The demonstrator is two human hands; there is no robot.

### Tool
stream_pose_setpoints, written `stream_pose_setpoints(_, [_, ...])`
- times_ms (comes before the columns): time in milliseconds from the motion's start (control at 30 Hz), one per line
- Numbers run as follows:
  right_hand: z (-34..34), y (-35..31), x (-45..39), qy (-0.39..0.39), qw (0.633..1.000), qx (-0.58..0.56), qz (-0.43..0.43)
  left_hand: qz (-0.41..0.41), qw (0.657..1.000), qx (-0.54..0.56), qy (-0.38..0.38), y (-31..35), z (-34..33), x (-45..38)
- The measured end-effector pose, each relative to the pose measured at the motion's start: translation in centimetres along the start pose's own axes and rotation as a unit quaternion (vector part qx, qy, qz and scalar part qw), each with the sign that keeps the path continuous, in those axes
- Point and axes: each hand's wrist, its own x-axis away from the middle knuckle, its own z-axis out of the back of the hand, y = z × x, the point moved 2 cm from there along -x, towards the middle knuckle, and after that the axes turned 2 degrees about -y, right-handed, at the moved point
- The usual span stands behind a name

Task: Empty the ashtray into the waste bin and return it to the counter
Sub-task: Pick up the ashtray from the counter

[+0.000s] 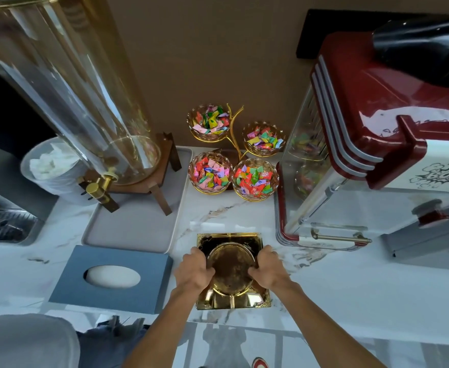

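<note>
Marble counter (350, 293): both hands' grip clamps gold ashtray (231, 269); bowl looks empty.

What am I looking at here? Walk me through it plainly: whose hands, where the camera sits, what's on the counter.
There is no machine: a person wears one camera on the head, looking down at their own bare hands. The left hand and right hand grip opposite sides of a square gold ashtray on the white marble counter. Around it are a blue tissue box, a grey tray under a glass drinks dispenser, four bowls of wrapped sweets, and a red machine on the right.
</note>
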Motion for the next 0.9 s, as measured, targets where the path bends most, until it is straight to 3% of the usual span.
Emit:
stream_pose_setpoints(167, [0.6,0.0,1.1,-0.018,0.999,-0.029,0.023,-0.012,0.999,0.034,-0.003,-0.4,0.7,1.3])
stream_pose_setpoints(400, [0.1,1.7,4.3,-0.01,0.99,-0.139,0.029,-0.062,0.982,0.169,-0.061,-1.9,1.4,3.5])
stream_pose_setpoints(600, [-0.3,2.5,8.3,0.034,0.959,-0.275,0.055,-0.081,0.972,0.211,-0.061,-2.5,2.5,6.7])
stream_pose_setpoints(900, [0.3,2.8,16.1,0.127,0.914,-0.374,0.09,-0.127,0.928,0.346,-0.051,-2.2,4.3,12.4])
